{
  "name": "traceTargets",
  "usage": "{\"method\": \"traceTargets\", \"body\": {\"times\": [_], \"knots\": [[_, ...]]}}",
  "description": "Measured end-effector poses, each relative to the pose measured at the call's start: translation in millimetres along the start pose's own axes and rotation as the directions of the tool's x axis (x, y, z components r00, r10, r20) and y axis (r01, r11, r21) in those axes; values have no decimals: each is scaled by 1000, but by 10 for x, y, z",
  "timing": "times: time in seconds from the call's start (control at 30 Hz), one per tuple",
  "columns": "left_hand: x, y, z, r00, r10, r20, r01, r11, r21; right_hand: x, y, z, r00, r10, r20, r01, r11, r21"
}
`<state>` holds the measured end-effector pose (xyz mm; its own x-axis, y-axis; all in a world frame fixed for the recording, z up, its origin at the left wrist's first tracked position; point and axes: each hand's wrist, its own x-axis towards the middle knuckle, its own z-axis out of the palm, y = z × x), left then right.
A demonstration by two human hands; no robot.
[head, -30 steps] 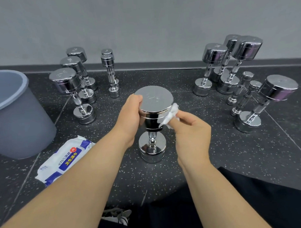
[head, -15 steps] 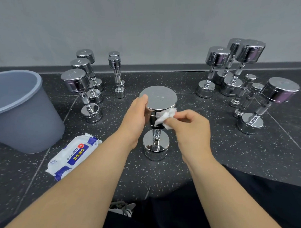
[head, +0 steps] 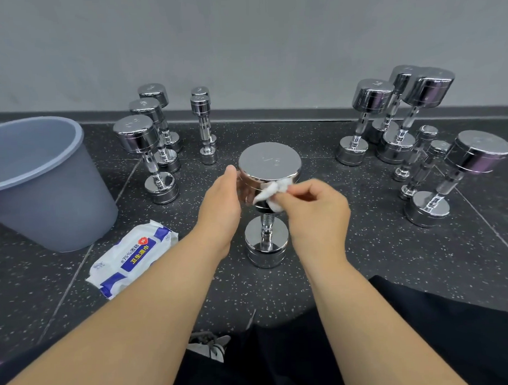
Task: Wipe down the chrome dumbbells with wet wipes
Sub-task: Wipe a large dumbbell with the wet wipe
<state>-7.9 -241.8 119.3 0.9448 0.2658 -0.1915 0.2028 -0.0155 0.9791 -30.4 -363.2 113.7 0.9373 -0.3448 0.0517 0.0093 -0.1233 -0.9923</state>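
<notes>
To your left a grey plastic bin (head: 54, 210) stands upright on the black, white-speckled floor (head: 364, 263), its open mouth showing a paler inside. Beyond, a dark skirting strip (head: 273, 114) runs along the foot of a plain grey wall (head: 242, 43). Nearest you lie your black trousers (head: 424, 330) and a grey shoe (head: 209, 348).

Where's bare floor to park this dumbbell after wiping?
Free: floor between the held dumbbell and the right group; also this side of the bin, left of the wipes pack. Crowded: the left group by the bin, and the right group along the wall.
</notes>
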Motion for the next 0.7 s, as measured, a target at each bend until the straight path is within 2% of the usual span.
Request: {"method": "traceTargets", "body": {"times": [0.1, 0.2, 0.27, 0.33, 0.37, 0.43, 0.5, 0.57, 0.63, 0.7], "knots": [[-70, -36, -3, 993, -114, -24, 114, 993, -27, -94, 132, 63, 997, 73, 41, -68, 993, -99], [-199, -54, -27, 932, -319, 171, 336, 939, -79, -98, 95, 92, 999, 53, 9, -52, 997, -57], [-257, -31, -50, 917, -301, 261, 363, 902, -234, -101, 31, 52, 998, 35, 44, -35, 999, 0], [-256, -2, -56, 942, -212, 260, 298, 887, -353, -159, -4, 21, 992, 18, 122, -25, 998, 60], [-246, 3, -46, 964, -173, 204, 242, 890, -386, -187, -9, 17, 990, 10, 142, -21, 997, 77], [-200, -13, -13, 988, -150, 33, 149, 889, -433, -198, -41, 11, 996, 7, 87, -18, 993, 119], [-136, -66, 28, 981, -157, -118, 89, 890, -447, -128, -65, 3, 999, 41, -27, -36, 982, 185], [-130, -89, 92, 969, -110, -220, 23, 931, -365, -16, -79, -13, 988, 135, -74, -106, 944, 312], [-167, -68, 118, 946, 68, -316, -119, 982, -145, 64, -78, 14, 979, 204, 5, -187, 886, 424], [-216, -66, 147, 918, 226, -325, -224, 974, 42, 115, -54, 60, 978, 189, 82, -206, 881, 426]]}}
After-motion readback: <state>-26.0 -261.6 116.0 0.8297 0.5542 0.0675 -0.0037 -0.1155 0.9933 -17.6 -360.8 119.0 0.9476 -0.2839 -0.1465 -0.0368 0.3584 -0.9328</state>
